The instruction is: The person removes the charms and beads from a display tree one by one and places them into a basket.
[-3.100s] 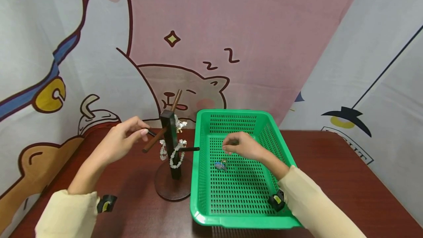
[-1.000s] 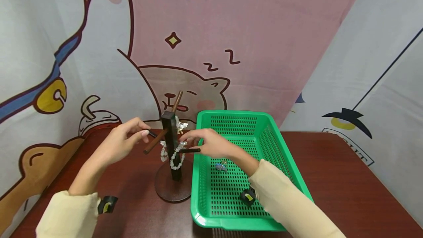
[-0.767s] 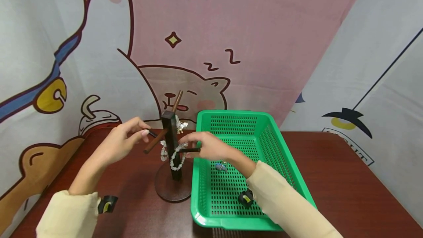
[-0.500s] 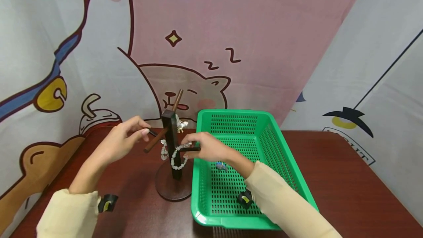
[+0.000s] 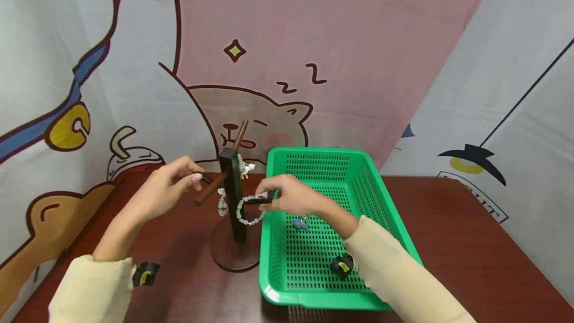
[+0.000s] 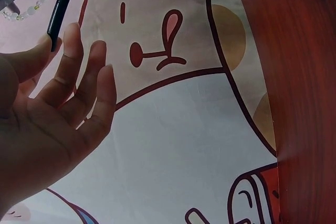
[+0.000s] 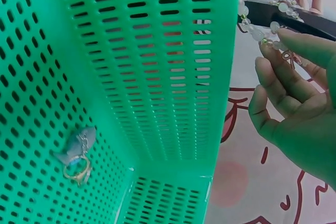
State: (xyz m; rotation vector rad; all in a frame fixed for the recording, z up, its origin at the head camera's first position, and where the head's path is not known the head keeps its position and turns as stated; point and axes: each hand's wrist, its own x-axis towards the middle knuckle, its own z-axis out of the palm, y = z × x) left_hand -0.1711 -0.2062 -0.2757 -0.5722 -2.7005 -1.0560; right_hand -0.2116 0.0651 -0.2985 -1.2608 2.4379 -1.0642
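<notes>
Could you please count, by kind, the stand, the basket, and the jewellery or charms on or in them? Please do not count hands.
Dark stand: 1
Green basket: 1
White jewellery pieces on the stand: 3
Bluish charm with ring, in the basket: 1
Total: 6

cloth backdrop (image 5: 358, 64): pink, white, cartoon animals | tabletop (image 5: 466, 228): red-brown

You've got a reddish-brown table (image 5: 475, 258) and, behind it, a pink-and-white printed backdrop (image 5: 381, 39): dozing cartoon animal (image 5: 264, 106) with Z marks (image 5: 315, 75) above, yellow star (image 5: 235, 51), yellow bell (image 5: 67, 127) on a blue collar (image 5: 91, 66) to your left.
</notes>
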